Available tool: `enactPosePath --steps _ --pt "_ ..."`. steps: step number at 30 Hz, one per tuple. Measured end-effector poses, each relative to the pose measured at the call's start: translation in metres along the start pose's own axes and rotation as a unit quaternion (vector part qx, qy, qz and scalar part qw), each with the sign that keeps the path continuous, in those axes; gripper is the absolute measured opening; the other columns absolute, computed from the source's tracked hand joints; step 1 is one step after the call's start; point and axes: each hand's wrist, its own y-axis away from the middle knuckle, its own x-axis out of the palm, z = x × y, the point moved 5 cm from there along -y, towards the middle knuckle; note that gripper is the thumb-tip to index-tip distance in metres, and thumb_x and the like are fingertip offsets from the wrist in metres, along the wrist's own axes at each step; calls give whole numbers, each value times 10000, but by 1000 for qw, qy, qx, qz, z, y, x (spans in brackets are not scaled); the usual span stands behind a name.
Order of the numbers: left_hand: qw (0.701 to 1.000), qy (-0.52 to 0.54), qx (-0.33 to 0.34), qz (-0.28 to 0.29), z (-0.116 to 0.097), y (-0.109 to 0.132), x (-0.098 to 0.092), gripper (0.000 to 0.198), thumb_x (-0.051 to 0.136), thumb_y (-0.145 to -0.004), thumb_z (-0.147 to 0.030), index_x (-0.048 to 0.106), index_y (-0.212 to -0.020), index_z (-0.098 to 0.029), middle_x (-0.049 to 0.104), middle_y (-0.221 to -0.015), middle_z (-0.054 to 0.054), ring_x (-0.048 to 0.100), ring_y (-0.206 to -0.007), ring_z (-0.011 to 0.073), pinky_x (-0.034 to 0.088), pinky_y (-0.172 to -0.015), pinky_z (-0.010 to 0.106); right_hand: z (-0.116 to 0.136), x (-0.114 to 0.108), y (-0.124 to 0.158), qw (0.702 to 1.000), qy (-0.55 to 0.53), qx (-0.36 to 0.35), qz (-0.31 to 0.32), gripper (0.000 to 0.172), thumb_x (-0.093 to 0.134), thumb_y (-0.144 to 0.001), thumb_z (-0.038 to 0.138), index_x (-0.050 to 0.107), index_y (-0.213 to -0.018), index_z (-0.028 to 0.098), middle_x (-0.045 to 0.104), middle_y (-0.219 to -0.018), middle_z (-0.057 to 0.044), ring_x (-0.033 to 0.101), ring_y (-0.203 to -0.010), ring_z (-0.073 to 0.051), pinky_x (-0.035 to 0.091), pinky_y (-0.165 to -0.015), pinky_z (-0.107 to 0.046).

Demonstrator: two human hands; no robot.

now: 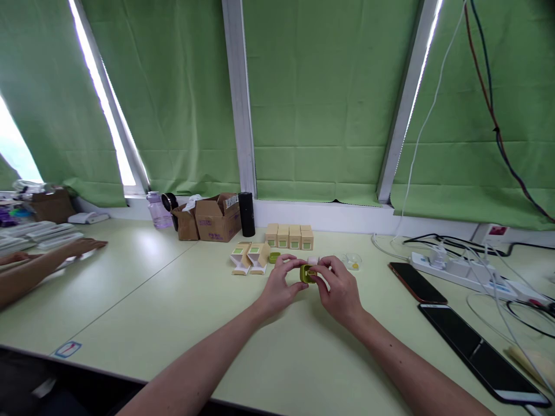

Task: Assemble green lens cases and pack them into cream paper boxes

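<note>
Held up over the table is a small olive-green case (pixel 304 276), its open side facing me. My left hand (pixel 281 284) grips it from the left between thumb and fingers. At its opening, the fingertips of my right hand (pixel 340 289) are pinched together; whatever they may hold is too small or hidden to name. Behind the hands lie a green lid-like piece (pixel 274 257), a small white item (pixel 313 260) and a clear round dish (pixel 353 262) with something yellow in it. Two opened small cartons (pixel 259 257) rest left of the hands.
Several closed small cartons (pixel 289 237) stand in a row farther back. A cardboard box (pixel 218 218), black cylinder (pixel 247 214) and purple bottle (pixel 159 210) line the back. Right are a phone (pixel 417 282), a tablet (pixel 481 352) and a power strip (pixel 463 271). Another person's arm (pixel 47 263) reaches in left.
</note>
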Motion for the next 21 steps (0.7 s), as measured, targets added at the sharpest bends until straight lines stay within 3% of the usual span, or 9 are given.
enactPosePath --steps 21 --pt "999 -26 25 8 -9 1 0 475 838 -712 -79 739 -1135 -269 573 -1219 92 494 -1304 287 439 -1124 489 7 1 -2 997 59 -57 10 189 523 -971 107 688 -943 194 617 -839 -65 520 -778 -195 361 -621 -313"
